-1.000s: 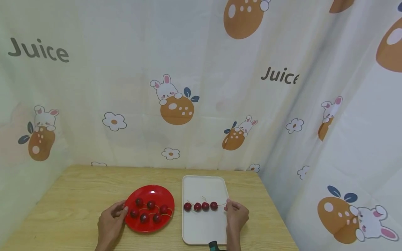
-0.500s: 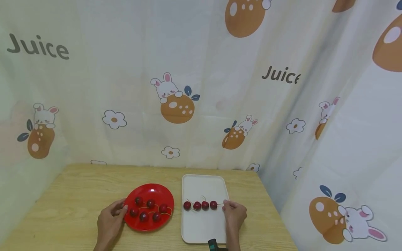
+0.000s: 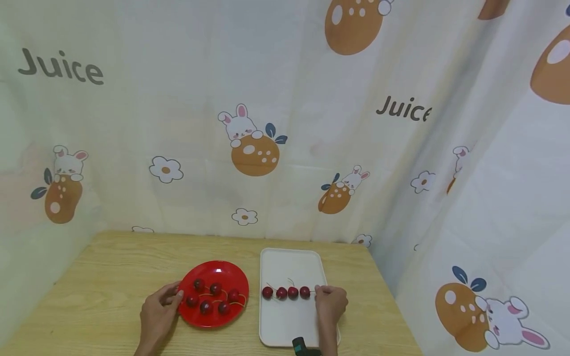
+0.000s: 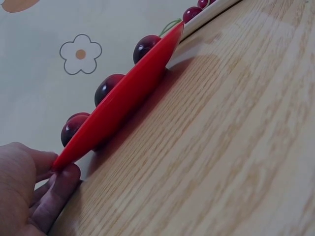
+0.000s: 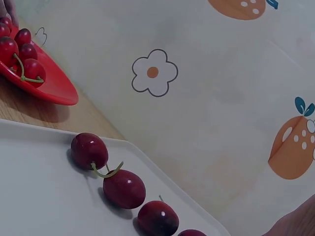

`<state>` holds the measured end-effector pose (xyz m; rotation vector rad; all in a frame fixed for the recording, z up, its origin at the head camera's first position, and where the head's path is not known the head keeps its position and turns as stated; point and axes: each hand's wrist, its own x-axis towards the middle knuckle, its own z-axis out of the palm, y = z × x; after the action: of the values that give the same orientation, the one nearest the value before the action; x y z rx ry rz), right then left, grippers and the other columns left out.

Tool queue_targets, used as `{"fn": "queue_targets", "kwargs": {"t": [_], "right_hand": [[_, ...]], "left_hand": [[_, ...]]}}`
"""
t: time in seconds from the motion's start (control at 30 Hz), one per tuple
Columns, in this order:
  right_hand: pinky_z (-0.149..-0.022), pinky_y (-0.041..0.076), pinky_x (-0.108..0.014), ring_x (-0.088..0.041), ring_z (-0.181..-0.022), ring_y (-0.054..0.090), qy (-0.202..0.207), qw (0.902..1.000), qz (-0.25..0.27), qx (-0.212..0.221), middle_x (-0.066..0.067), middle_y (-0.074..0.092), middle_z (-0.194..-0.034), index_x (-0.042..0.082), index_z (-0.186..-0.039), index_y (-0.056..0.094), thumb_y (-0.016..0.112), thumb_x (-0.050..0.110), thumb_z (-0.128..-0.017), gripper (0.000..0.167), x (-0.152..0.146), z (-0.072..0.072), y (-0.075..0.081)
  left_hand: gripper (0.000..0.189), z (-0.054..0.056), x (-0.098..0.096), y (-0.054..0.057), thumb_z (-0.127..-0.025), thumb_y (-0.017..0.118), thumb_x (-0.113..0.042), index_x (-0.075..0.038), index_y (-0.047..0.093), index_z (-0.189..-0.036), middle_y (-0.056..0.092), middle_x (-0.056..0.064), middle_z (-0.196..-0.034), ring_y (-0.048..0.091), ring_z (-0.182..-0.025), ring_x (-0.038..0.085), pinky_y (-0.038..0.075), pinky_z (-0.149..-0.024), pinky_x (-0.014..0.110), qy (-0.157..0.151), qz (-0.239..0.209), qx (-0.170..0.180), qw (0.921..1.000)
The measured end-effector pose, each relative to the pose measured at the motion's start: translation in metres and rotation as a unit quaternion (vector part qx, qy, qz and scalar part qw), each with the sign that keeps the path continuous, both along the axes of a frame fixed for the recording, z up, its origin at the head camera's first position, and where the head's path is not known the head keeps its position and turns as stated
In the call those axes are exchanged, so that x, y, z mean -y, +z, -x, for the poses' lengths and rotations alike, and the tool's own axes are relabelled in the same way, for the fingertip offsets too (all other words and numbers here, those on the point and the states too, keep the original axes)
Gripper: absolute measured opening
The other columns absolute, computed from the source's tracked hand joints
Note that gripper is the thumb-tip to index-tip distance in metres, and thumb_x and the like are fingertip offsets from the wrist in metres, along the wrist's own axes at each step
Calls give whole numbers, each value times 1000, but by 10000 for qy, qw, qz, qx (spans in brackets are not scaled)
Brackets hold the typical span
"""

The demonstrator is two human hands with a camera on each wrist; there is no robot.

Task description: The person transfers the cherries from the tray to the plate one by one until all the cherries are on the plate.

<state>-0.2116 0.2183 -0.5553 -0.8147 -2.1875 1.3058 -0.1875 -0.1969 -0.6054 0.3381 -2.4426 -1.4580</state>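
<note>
In the head view my left hand [image 3: 159, 312] pinches the left rim of a red plate [image 3: 213, 319] bearing several dark red cherries with stems. The left wrist view shows the thumb above the plate's rim [image 4: 115, 105] and fingers under it. On a white rectangular tray [image 3: 291, 321], several cherries lie in a row from left to right. My right hand [image 3: 330, 301] is over the tray's right edge, its fingertips pinching the stem of the rightmost cherry [image 3: 305, 291]. In the right wrist view only a sliver of that hand [image 5: 298, 221] shows, and its fingertips are out of frame.
Plate and tray stand side by side on a wood-grain table [image 3: 120, 277], a narrow gap between them. A curtain [image 3: 191, 109] printed with rabbits, oranges and flowers hangs behind the table and along its sides. A dark device [image 3: 303, 347] sits by the right wrist.
My right hand has shifted slightly left along the stem, closer to the rightmost cherry. The left hand stays on the plate's rim. The head view has swung slightly.
</note>
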Motion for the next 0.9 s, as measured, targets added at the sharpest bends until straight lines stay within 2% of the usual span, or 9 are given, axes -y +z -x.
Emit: {"fn": "queue_targets", "kwargs": {"t": [0.1,0.27,0.6,0.77,0.9], "right_hand": [[-52,46,-25,-16,-55,68,13,10000,64,-49,-23,77,-73,-13,-97,80,80,-1,-92,12,1,1,-1],[-51,49,-26,-21,-55,72,60,9998,51,-196,-25,77,-74,-14,-95,80,79,-5,-90,10,3,2,-4],[-52,57,-30,-27,-58,76,44,9996,205,-165,-30,78,-82,-14,-93,80,76,-9,-89,8,0,2,-7],[-49,54,-22,-21,-55,75,86,9989,363,-275,-27,78,-78,-13,-88,81,77,-9,-88,6,-1,-3,-8],[-51,49,-17,-20,-54,75,188,9982,391,-409,-23,78,-73,-13,-86,81,77,-9,-87,5,-2,-7,-6]], "left_hand": [[35,1,0,-1,-104,75,-18,-9,76,-137,82,15,-121,71,-83,-4,45,-82,15,16,33,-26,10000],[34,2,0,-3,-103,76,-17,-8,76,-136,82,16,-119,72,-83,-2,45,-83,15,46,86,-56,9999],[36,2,1,-4,-104,74,-18,-8,75,-138,81,16,-121,73,-85,0,46,-84,17,31,132,11,9999],[36,2,0,-4,-104,74,-19,-9,75,-138,81,15,-121,72,-85,-2,45,-86,17,31,119,73,9999],[35,2,1,-3,-104,75,-19,-8,75,-138,81,15,-120,72,-85,0,47,-85,20,10,135,-24,9999]]}}
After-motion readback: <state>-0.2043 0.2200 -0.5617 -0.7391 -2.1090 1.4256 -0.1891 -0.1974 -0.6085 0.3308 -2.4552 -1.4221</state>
